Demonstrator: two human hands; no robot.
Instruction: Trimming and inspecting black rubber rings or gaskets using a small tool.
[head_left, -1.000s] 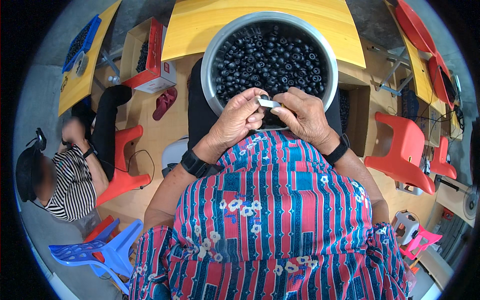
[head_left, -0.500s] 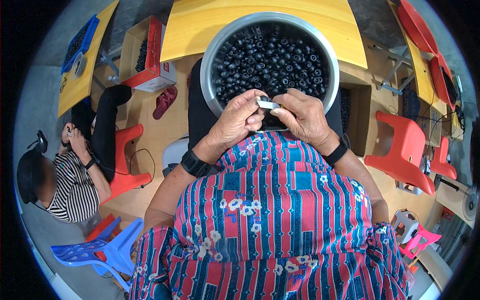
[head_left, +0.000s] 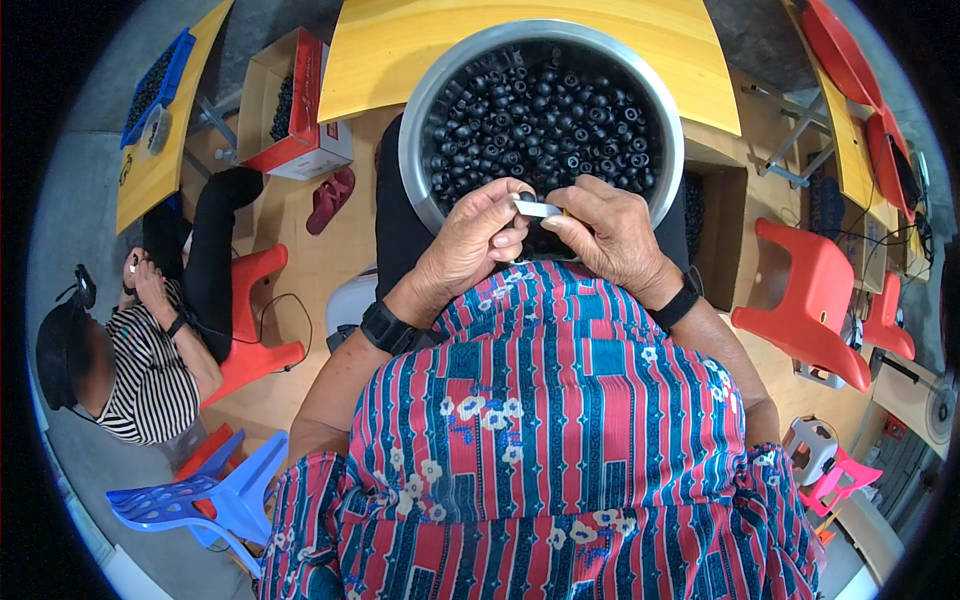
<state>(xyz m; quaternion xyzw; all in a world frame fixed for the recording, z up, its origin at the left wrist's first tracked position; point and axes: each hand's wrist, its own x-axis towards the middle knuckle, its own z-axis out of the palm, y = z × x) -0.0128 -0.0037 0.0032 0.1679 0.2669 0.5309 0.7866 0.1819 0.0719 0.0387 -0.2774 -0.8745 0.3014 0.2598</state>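
Over the near rim of a wide metal basin (head_left: 412,150), my two hands meet close together. My left hand (head_left: 480,232) pinches a small round black part (head_left: 528,197) between thumb and fingertips. In my right hand (head_left: 610,235) is a small knife; its short flat pale blade (head_left: 537,209) lies against the black part, and a bit of yellow shows at the grip. The rest of its handle is hidden by my fingers. Many loose black parts (head_left: 540,125), round with a hole in the end, fill the basin, which stands in front of my body.
A yellow table (head_left: 385,60) stands just beyond the basin. Left are a red-and-white carton (head_left: 300,150), a dark red slipper (head_left: 330,200) and a seated co-worker (head_left: 150,370). Red stools (head_left: 800,300) stand right, near an open carton (head_left: 722,215). A blue chair (head_left: 225,500) is behind left.
Both hands hold nearly the same pose, blade against the black part. The view has shifted very slightly.
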